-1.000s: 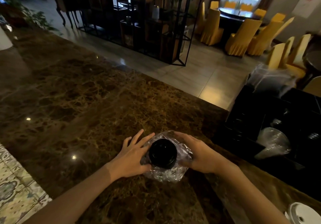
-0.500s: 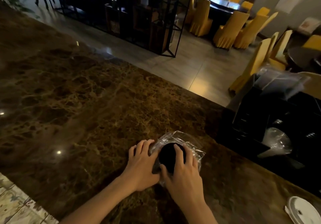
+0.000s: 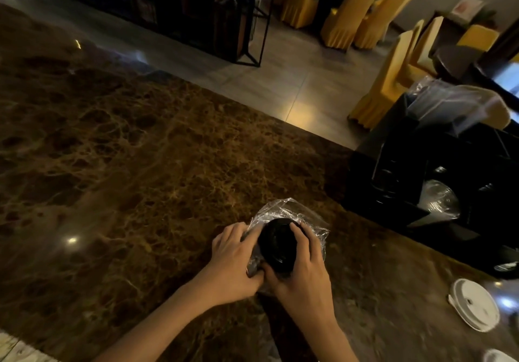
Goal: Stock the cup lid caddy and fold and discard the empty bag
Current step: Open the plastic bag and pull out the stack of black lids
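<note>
A stack of black cup lids (image 3: 276, 245) stands on the brown marble counter (image 3: 140, 165), wrapped in a crinkled clear plastic bag (image 3: 286, 210). My left hand (image 3: 233, 260) grips the bag on the left side of the stack. My right hand (image 3: 303, 271) is clasped over the stack's right side, fingers curled across its top. The black lid caddy (image 3: 393, 198) sits to the right, with clear plastic (image 3: 441, 198) in one compartment and another clear bag (image 3: 455, 105) sticking up at its back.
A white cup lid (image 3: 474, 308) lies on the counter at the lower right, with another white rim (image 3: 500, 357) at the bottom edge. Beyond the counter's far edge are a tiled floor, a black metal shelf (image 3: 210, 10) and yellow-covered chairs (image 3: 345, 16).
My right hand moved from the stack's right side onto its top and front. My left hand closed in against the bag. The view shifted right and down.
</note>
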The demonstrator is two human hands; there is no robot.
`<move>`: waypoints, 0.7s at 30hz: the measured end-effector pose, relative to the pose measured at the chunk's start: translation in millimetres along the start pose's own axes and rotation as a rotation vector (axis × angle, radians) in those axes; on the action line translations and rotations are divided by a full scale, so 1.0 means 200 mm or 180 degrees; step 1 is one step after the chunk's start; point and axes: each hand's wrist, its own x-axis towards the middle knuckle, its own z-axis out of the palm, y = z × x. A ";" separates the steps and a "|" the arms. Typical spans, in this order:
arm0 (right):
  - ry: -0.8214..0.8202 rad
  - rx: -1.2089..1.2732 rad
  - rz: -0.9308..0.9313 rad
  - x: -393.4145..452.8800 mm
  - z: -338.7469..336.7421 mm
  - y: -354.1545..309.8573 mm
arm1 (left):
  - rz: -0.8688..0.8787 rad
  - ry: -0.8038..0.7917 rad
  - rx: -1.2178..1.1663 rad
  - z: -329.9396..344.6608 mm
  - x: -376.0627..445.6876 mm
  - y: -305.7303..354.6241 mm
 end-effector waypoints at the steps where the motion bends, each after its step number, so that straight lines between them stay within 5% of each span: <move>1: 0.0049 0.0014 0.0011 0.00 0.00 0.01 | 0.0022 0.0010 -0.0094 -0.01 0.00 0.00; 8: 0.0345 0.0273 0.0122 -0.04 0.02 0.02 | 0.0032 0.0100 -0.1104 -0.07 0.02 0.05; 21: 0.0789 0.1465 0.0481 -0.12 -0.01 0.05 | 0.0338 0.0417 -0.1443 -0.09 0.04 0.11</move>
